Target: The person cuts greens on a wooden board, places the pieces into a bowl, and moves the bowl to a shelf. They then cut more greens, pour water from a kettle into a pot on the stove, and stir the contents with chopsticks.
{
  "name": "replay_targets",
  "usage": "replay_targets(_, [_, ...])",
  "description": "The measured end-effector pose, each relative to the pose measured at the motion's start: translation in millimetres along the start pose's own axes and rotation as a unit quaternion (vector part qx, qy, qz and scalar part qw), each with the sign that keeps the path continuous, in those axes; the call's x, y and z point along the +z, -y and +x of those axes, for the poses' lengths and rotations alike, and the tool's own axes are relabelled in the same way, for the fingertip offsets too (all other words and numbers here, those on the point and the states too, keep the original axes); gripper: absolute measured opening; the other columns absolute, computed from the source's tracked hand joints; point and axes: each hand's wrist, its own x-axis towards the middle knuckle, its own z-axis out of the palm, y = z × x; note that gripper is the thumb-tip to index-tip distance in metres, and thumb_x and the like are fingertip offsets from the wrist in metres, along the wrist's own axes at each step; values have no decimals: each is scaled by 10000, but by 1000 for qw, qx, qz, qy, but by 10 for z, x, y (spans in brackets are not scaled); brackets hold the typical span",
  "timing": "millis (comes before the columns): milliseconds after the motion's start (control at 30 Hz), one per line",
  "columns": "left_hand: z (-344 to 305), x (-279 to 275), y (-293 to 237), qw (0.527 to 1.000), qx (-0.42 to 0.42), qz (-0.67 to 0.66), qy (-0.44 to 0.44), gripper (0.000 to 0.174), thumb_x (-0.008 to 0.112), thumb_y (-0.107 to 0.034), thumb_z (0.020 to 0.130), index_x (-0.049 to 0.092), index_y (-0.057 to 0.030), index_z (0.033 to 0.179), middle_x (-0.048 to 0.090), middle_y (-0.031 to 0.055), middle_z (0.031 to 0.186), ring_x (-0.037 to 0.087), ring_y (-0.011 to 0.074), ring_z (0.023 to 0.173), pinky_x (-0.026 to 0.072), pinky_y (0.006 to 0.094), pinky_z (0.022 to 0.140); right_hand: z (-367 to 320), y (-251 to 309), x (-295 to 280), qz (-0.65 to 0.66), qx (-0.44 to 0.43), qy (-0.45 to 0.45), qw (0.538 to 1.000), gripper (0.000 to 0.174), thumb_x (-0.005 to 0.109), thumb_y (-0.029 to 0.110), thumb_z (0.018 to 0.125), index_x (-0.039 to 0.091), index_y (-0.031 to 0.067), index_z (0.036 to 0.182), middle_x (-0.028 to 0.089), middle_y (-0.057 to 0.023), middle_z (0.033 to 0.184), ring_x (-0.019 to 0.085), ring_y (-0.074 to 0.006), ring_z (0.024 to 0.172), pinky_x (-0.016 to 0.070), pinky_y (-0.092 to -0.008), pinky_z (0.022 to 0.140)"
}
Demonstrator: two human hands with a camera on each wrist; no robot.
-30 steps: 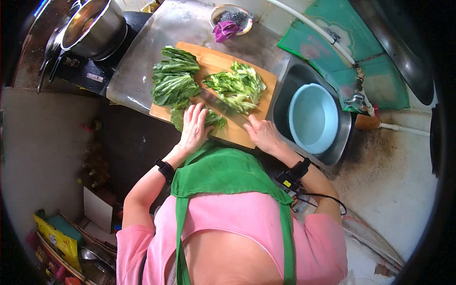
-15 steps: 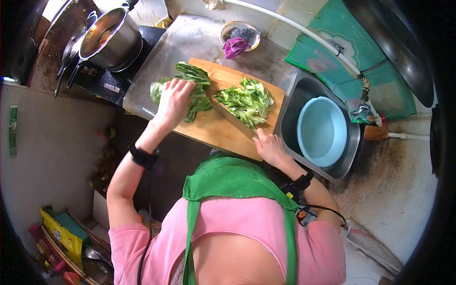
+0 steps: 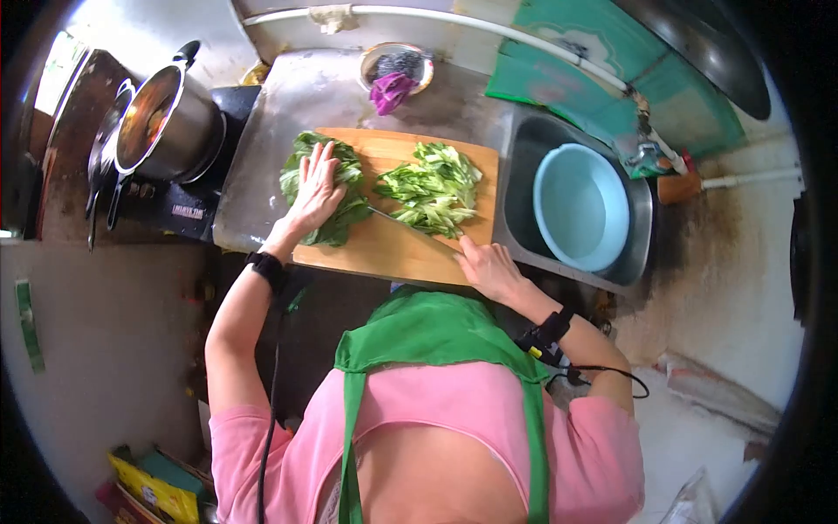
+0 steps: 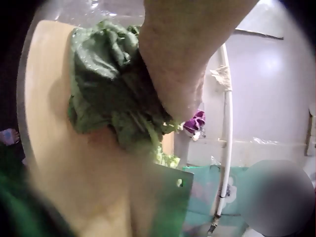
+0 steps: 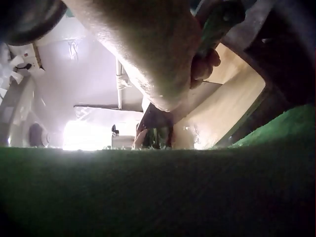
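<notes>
My left hand (image 3: 316,194) rests on a pile of whole leafy greens (image 3: 339,230) at the left end of a wooden cutting board (image 3: 384,258), its fingers stretched out over the leaves. My right hand (image 3: 491,269) grips the handle of a cleaver (image 3: 417,234) near the board's front right. The blade slants across the board, its far end at the edge of the leaves. Chopped greens (image 3: 432,185) lie in a heap behind the blade. In the left wrist view the dark leaves (image 4: 106,74) bunch under the hand, and the broad blade (image 4: 173,202) has a hole near its corner.
A light blue basin (image 3: 580,210) sits in the sink (image 3: 522,175) on the right. Behind the board, a bowl (image 3: 423,63) holds a scouring pad and a purple cloth (image 3: 390,92). A steel pot (image 3: 179,131) stands on the stove (image 3: 188,212) at the left.
My left hand has moved from the board's front to the left, onto the whole leaves, which now lie bunched under it. The right hand keeps the cleaver near the front right.
</notes>
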Motion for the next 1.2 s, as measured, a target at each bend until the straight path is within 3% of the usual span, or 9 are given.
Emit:
replay_targets(67, [-16,-168,-95,998,-15,34,49,563,500,-374,864,357,-27,1284,183,176,1460,48,349,1379,0,570,1070,-33,-4,-8,8,19,-10,1000,213,530,193,857,440,5,903,571,-217,595,593,-410,623,463,-495,562])
replay_targets(233, [-60,-452,-302,984,21,176,-5,761,445,-546,860,189,-106,1426,138,138,1491,12,323,1387,-47,548,1078,-155,-11,-98,44,-9,-21,999,177,563,159,796,466,47,892,600,-182,641,604,-382,636,470,-477,578])
replay_targets(367, [-159,-608,-476,989,38,119,-80,680,634,-248,812,294,-87,1379,239,143,1453,115,332,1374,48,529,1093,-250,-60,-271,45,-27,8,999,159,568,113,741,480,62,864,635,-126,727,620,-346,690,481,-438,588])
replay_targets(500, [-429,-691,-629,983,15,42,-180,531,637,-118,786,434,-54,1272,397,145,1351,255,346,1321,162,511,1080,-353,-142,-336,64,-52,-14,996,186,587,76,712,487,79,868,626,-102,730,620,-313,673,482,-418,583])
replay_targets(600, [-726,-646,-811,963,-48,-37,-264,431,611,-3,772,505,-38,1189,512,136,1231,398,318,1235,322,416,1017,-379,-45,-441,34,-46,-127,990,252,616,38,673,503,99,890,608,-58,731,612,-268,640,488,-377,575])
replay_targets(700, [-1018,-416,-940,943,-117,-92,-299,341,605,29,768,550,-29,1100,566,127,1145,492,298,1139,368,381,979,-277,-83,-479,51,-77,-214,972,394,661,42,643,514,103,1004,608,-42,790,606,-229,633,494,-321,570])
replay_targets(733, [-1103,-300,-1003,929,-149,-123,-315,258,596,-3,807,569,-19,1063,599,102,1057,552,232,1042,410,335,922,-255,-116,-488,50,-86,-214,972,394,661,42,643,514,103,1004,608,-42,790,606,-229,633,494,-321,570])
replay_targets(867, [-1449,164,-1299,857,-326,-303,-259,130,587,-75,861,606,5,962,623,35,848,574,86,808,460,236,764,-167,-408,-444,135,-45,-192,971,481,705,68,633,509,94,1071,628,-56,887,609,-215,687,502,-320,622])
replay_targets(1200, [-1786,934,-2258,813,-440,-348,-156,138,592,-62,847,620,-2,968,645,55,874,596,102,810,469,227,741,-192,-1450,-440,329,61,-258,907,355,658,-13,727,522,50,1049,587,-55,908,584,-147,770,475,-267,701])
